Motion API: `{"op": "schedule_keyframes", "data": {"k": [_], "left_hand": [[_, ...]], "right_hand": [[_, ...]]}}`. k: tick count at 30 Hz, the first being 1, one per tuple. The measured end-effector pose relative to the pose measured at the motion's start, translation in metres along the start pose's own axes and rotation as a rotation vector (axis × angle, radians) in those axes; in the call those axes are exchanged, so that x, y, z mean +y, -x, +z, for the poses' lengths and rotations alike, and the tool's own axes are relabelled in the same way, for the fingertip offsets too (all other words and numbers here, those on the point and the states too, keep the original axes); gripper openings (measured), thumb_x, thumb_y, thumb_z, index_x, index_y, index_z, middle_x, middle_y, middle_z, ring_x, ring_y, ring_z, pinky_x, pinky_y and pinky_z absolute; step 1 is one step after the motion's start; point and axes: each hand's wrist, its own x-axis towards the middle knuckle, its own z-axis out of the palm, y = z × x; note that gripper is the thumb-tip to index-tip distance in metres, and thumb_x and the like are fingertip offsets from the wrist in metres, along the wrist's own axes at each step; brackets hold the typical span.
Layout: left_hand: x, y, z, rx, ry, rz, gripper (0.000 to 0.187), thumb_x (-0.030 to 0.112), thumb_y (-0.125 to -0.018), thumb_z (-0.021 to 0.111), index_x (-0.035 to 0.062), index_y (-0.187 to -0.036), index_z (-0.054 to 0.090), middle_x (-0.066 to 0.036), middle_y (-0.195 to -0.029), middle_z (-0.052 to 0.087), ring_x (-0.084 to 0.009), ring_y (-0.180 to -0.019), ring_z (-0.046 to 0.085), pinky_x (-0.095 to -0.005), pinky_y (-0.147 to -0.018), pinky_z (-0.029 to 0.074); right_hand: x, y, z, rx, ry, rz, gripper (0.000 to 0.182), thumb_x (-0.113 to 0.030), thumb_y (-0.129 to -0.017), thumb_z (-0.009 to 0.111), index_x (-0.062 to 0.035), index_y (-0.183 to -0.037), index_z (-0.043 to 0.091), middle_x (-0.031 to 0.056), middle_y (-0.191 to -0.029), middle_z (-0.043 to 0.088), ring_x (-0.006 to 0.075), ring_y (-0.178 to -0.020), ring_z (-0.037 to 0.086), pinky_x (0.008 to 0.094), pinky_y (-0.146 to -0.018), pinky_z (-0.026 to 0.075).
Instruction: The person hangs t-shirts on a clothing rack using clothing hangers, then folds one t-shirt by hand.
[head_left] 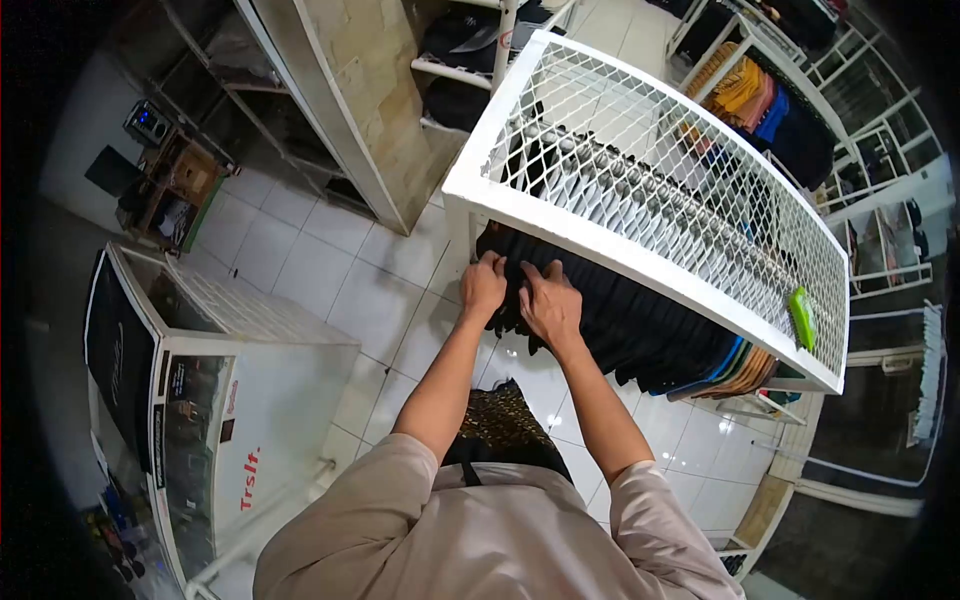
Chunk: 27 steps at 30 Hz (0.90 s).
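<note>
Black garments hang close together on hangers beneath the white mesh-topped rack. At the near left end of this row, my left hand is closed with its fingertips pinching the edge of a black garment. Just to the right, my right hand has bent fingers and thumb on the same dark cloth, gripping its edge. The fingertips of both hands are partly hidden in the folds. Blue and tan garments hang at the right end of the row.
A bright green object lies on the mesh top. To my left stands a white display case with red lettering. Behind the rack, another rack holds yellow, pink and blue clothes. White floor tiles show between the furniture.
</note>
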Motion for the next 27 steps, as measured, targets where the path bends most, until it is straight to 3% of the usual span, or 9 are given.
{"op": "schedule_keyframes", "data": {"k": [1,5,8,12,14,16,18,23,27], "left_hand": [[0.002,-0.001,0.005,0.070,0.083,-0.012,0.022,0.028,-0.100,0.061,0.0079,-0.096,0.070,-0.020,-0.081,0.071,-0.0447,-0.081,0.069,-0.0532,-0.074,0.055],[0.001,-0.010,0.016,0.179,0.059,0.205,0.011,0.019,-0.097,0.064,0.0105,-0.102,0.059,-0.018,-0.098,0.060,-0.0452,-0.090,0.064,-0.0558,-0.076,0.053],[0.013,-0.004,0.008,0.122,0.045,0.132,0.013,0.016,-0.096,0.065,0.0112,-0.106,0.058,-0.018,-0.114,0.059,-0.0448,-0.095,0.065,-0.0561,-0.080,0.054],[0.007,0.003,0.009,0.160,-0.062,0.130,0.029,0.012,-0.093,0.066,0.0124,-0.122,0.064,-0.020,-0.140,0.056,-0.0437,-0.108,0.066,-0.0543,-0.087,0.056],[0.003,0.008,-0.002,-0.095,-0.100,0.001,0.043,0.009,-0.093,0.064,0.0124,-0.135,0.063,-0.020,-0.149,0.053,-0.0419,-0.122,0.061,-0.0508,-0.095,0.054],[-0.014,0.012,0.004,-0.067,-0.091,0.041,0.045,0.009,-0.092,0.065,0.0121,-0.137,0.063,-0.019,-0.150,0.053,-0.0406,-0.122,0.062,-0.0500,-0.095,0.054],[-0.020,0.015,0.007,-0.036,-0.078,0.082,0.048,0.008,-0.091,0.065,0.0118,-0.138,0.063,-0.018,-0.151,0.053,-0.0393,-0.121,0.063,-0.0493,-0.095,0.054],[-0.014,0.035,-0.012,0.057,-0.024,0.071,0.044,0.014,-0.088,0.070,0.0062,-0.131,0.065,-0.016,-0.125,0.070,-0.0371,-0.115,0.066,-0.0487,-0.093,0.054],[-0.005,0.038,-0.025,0.046,-0.056,0.047,0.049,0.013,-0.087,0.072,0.0084,-0.134,0.061,-0.018,-0.112,0.069,-0.0387,-0.112,0.065,-0.0480,-0.091,0.054]], "right_hand": [[0.001,-0.003,0.002,0.051,-0.016,0.001,0.034,-0.023,-0.088,0.071,-0.0145,-0.120,0.068,0.0160,-0.097,0.059,0.0333,-0.084,0.069,0.0432,-0.066,0.058],[0.008,-0.009,0.009,0.099,0.009,-0.026,0.027,-0.028,-0.090,0.071,-0.0142,-0.113,0.068,0.0145,-0.097,0.059,0.0307,-0.082,0.066,0.0425,-0.066,0.056],[0.010,-0.006,0.014,0.130,0.065,-0.020,0.030,-0.030,-0.089,0.072,-0.0148,-0.115,0.068,0.0137,-0.097,0.059,0.0297,-0.084,0.065,0.0410,-0.065,0.056],[0.003,-0.011,0.020,0.032,0.118,0.057,0.037,-0.032,-0.087,0.073,-0.0170,-0.120,0.069,0.0154,-0.120,0.058,0.0337,-0.118,0.055,0.0524,-0.096,0.048],[0.003,-0.016,0.025,0.105,0.134,-0.076,0.035,-0.029,-0.086,0.073,-0.0185,-0.119,0.070,0.0161,-0.135,0.053,0.0349,-0.132,0.046,0.0535,-0.105,0.041],[0.003,-0.017,0.030,0.172,0.149,-0.203,0.034,-0.026,-0.085,0.073,-0.0200,-0.118,0.071,0.0169,-0.149,0.047,0.0362,-0.146,0.036,0.0547,-0.114,0.034],[0.005,-0.016,0.031,-0.010,0.192,-0.187,0.033,-0.025,-0.085,0.071,-0.0215,-0.118,0.073,0.0148,-0.166,0.030,0.0371,-0.155,0.022,0.0585,-0.119,0.027],[0.005,-0.013,0.042,0.097,0.172,-0.167,0.027,-0.030,-0.090,0.069,-0.0185,-0.114,0.073,0.0159,-0.163,0.037,0.0387,-0.153,0.028,0.0606,-0.119,0.029],[0.004,-0.005,0.045,0.121,0.081,-0.097,0.037,-0.032,-0.093,0.067,-0.0152,-0.125,0.068,0.0162,-0.162,0.037,0.0391,-0.152,0.030,0.0572,-0.121,0.028]]}}
